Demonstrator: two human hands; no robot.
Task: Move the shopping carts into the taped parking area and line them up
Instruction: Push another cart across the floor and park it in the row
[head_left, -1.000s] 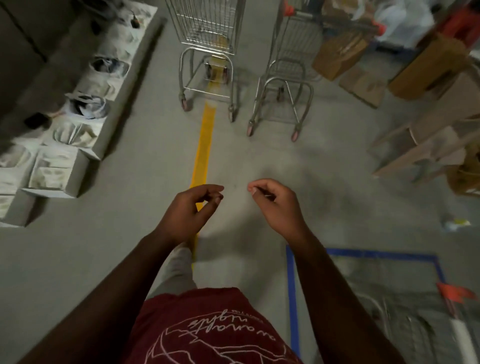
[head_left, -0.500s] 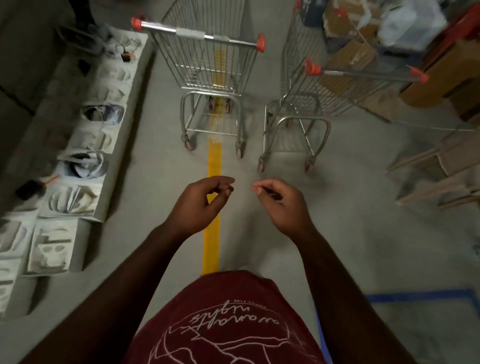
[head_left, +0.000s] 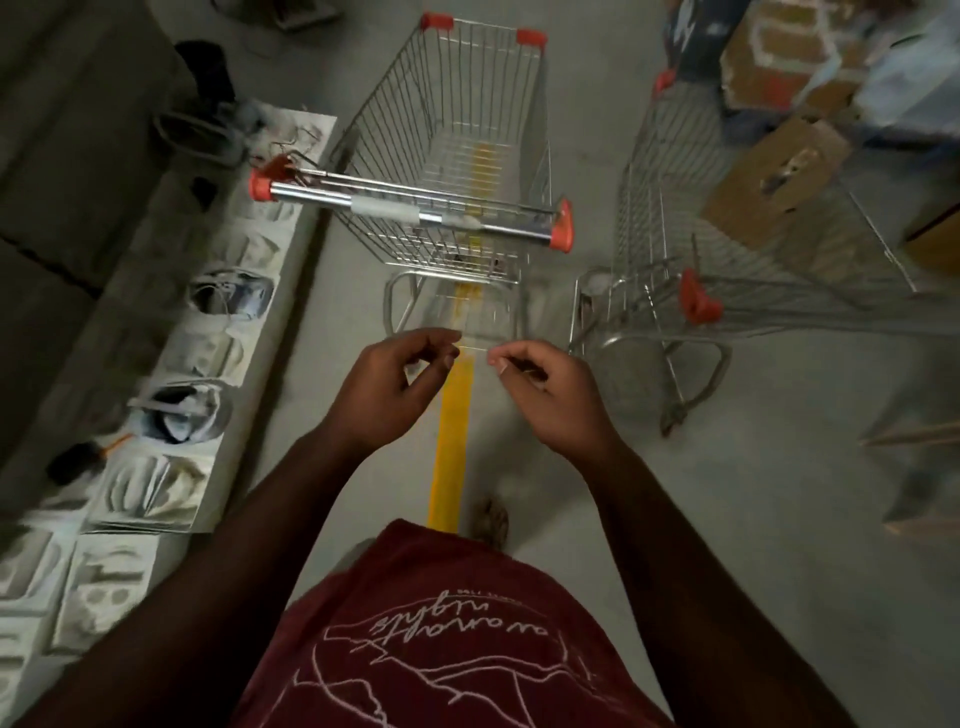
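Closed in on the left cart (head_left: 457, 171) since a second ago; handlebar (head_left: 410, 210) now just ahead of both hands. Left hand (head_left: 387, 387) and right hand (head_left: 550, 397) loosely curled, gripping nothing. Second cart (head_left: 727, 270) just right, angled. Both on bare floor (head_left: 779, 519), the left one straddling the yellow line (head_left: 449, 441); blue taped area out of view. Next, likely: grab handlebar, turn back.

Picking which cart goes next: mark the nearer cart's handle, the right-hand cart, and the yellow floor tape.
nearer cart's handle (head_left: 410, 210), head view, grey sleeve mid-bar
right-hand cart (head_left: 675, 218), head view, wire basket side
yellow floor tape (head_left: 451, 441), head view, strip between the arms
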